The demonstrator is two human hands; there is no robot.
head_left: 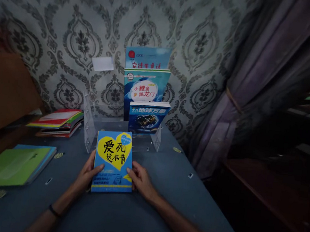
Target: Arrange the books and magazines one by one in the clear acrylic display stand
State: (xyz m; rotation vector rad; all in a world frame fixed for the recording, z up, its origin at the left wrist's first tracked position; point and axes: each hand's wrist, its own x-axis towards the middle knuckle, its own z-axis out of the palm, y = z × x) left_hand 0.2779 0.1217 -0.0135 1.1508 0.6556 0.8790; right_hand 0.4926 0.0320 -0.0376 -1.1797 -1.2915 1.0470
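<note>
A blue book (112,180) with a yellow heart on its cover is held up between my two hands, cover toward me. My left hand (89,170) grips its left edge, thumb on the front. On the opposite edge my right hand (139,178) is closed the same way. Behind the book stands a clear acrylic rack (87,126) with steps. Three books lean in its right side: a dark blue one with a globe (146,122) in front, a teal one (160,86) behind it, and a light blue one (151,53) at the back.
On the left of the blue-covered table (165,215) lie a green book (10,166) over a blue one and a stack of books (61,119). A brown box (2,89) stands beyond them. A tied curtain (220,109) hangs past the table's right edge.
</note>
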